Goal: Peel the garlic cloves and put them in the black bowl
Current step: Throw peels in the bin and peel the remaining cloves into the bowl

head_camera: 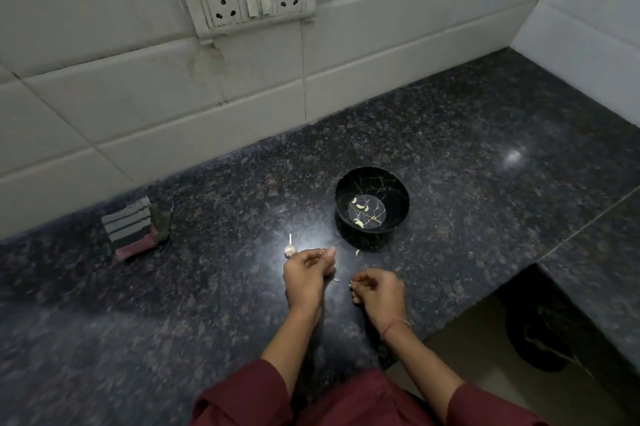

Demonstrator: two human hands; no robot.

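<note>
The black bowl (398, 183) stands on the dark granite counter and holds several peeled garlic cloves (361, 207). A garlic bulb (289, 249) with an upright stem lies just left of my left hand (306, 273). That hand's fingers curl round a bit of garlic, and only a thin wisp of skin shows by the thumb. My right hand (379, 289), in front of the bowl, pinches a small white piece of garlic skin (350, 284) at its fingertips. Loose bits of skin (357, 252) lie between my hands and the bowl.
A folded striped cloth (136, 230) lies at the left by the tiled wall. A socket panel (249, 0) sits on the wall above. The counter's edge (485, 304) drops off at the front right, with a dark object (540, 339) on the floor below.
</note>
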